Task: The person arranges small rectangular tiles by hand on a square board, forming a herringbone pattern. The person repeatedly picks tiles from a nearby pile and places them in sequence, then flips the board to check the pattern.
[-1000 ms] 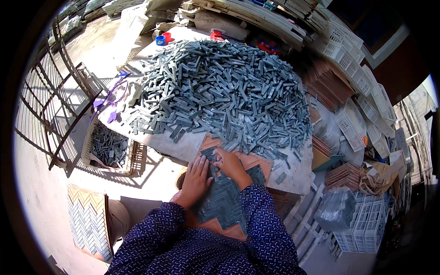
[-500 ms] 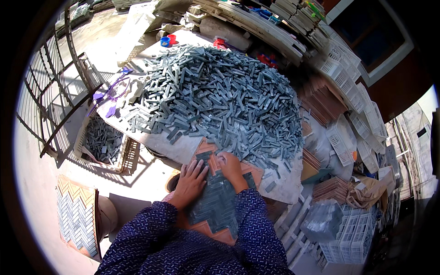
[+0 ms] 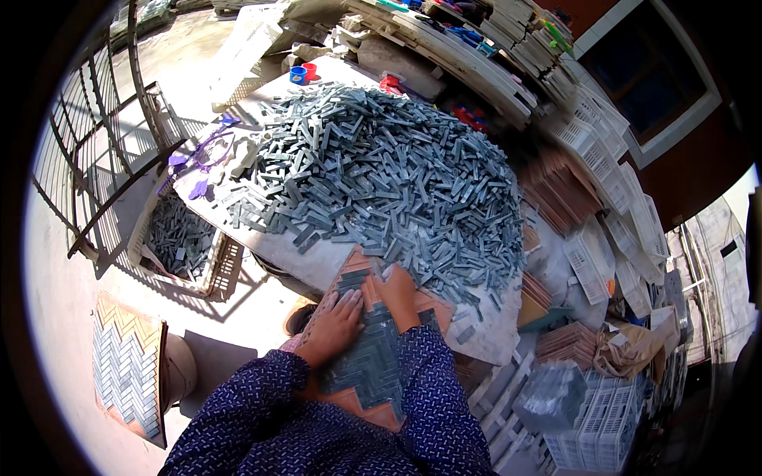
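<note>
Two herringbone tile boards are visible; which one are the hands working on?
The orange board at the table's edge, under both hands and only partly filled; the other board, lower left, stands untouched.

Both hands, left hand [image 3: 332, 327] and right hand [image 3: 397, 292], flat on the board [image 3: 361, 361] near the body. Behind it, the tile pile [image 3: 381, 174] on the table [image 3: 274, 247]. Left of the table, a crate [image 3: 184, 242] with tiles inside.

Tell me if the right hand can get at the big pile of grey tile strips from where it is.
Probably yes: the right hand rests on the tray right at the pile's near edge, with nothing between them.
</note>
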Tool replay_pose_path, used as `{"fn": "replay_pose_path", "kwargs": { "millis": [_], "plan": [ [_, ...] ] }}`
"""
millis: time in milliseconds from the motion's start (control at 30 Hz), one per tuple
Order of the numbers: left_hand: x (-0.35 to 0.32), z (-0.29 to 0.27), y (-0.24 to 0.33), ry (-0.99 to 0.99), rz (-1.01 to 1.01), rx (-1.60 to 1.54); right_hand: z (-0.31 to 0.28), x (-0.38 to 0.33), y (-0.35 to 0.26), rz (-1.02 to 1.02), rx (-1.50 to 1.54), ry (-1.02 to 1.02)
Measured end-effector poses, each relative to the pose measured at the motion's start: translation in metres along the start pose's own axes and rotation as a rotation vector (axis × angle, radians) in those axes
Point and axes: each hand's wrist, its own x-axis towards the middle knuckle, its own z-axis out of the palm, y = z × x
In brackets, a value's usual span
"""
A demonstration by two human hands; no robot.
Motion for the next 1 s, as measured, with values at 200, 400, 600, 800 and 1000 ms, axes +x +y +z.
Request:
{"fn": "replay_pose_path", "kwargs": {
  "millis": [200, 400, 600, 800, 1000],
  "plan": [
    [-0.001, 0.001, 0.002, 0.012, -0.049, -0.023, -0.010, -0.038, -0.003, -0.027, 0.134, -0.190],
    [0.000, 0.001, 0.001, 0.026, -0.028, -0.041, -0.006, -0.031, -0.008, -0.069, 0.284, -0.195],
    [0.001, -0.005, 0.001, 0.120, -0.104, -0.205, 0.006, -0.026, 0.015, 0.010, 0.380, -0.261],
    [-0.002, -0.006, -0.006, 0.177, -0.064, -0.223, -0.004, -0.026, 0.007, 0.021, 0.340, -0.280],
    [-0.005, 0.013, -0.004, 0.053, 0.116, -0.134, 0.016, -0.025, 0.017, -0.002, 0.250, -0.235]
  ]
}}
